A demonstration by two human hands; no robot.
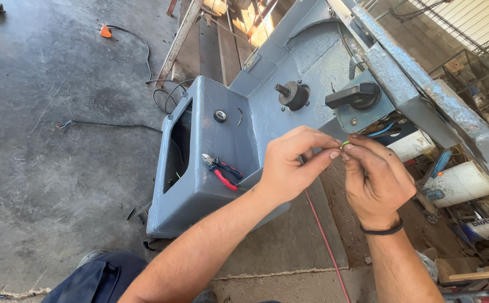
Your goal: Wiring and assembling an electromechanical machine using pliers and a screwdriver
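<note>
Pinching a small green wire end (345, 144) betw. thumb and forefinger tips, both hands meet just in front of the grey machine housing (311, 62). Left hand (296, 164) comes in from lower left, fingers curled nearly closed, tips pressed on the wire. Right hand (374, 180) comes from lower right, fingers also curled tight, tips touching the same wire from the other side; black band (383, 230) on its wrist. Wire itself is tiny, mostly hidden by the fingertips, only a green speck shows.

Behind the hands: black rotary switch (354, 95) on a blue-grey plate, w/ blue and dark wires just below it. Left of that, a black knob (292, 94) sticks out of the housing. Lower on the machine, a grey box-shaped base (199, 168) w/ a rectangular opening on its left side. Red-and-blue-handled pliers (222, 170) lie on the base's sloped face, just left of the left hand, not touching it.

Black cable (115, 124) runs across the concrete floor (42, 168) at left; orange plug (105, 31) near top left. White bucket (460, 182) sits right of the machine.
</note>
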